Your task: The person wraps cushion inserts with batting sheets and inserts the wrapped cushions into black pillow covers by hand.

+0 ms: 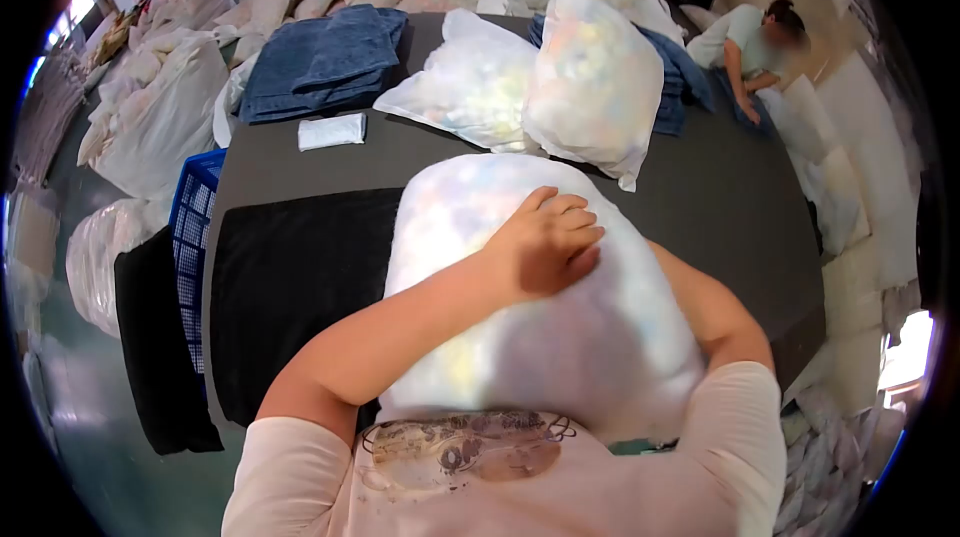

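A plump white pillow [470, 227], with pale coloured patches showing through its cover, stands between my arms against my chest. My left hand [545, 242] is over its upper middle, back of the hand toward me. Its fingers are loosely bent and a little apart, with nothing seen in them; whether the palm presses on the pillow is hard to tell. My right forearm [700, 302] passes around the pillow's right side, and the right hand is hidden behind it. A black cloth [300, 277] lies flat at the pillow's left, partly covered by it.
On the dark table [730, 207] are two stuffed white bags [595, 77], folded blue cloths [325, 62] and a small white packet [332, 132]. A blue crate [190, 227] stands left, with black fabric [160, 347] over it. Another person [745, 47] bends at the far right.
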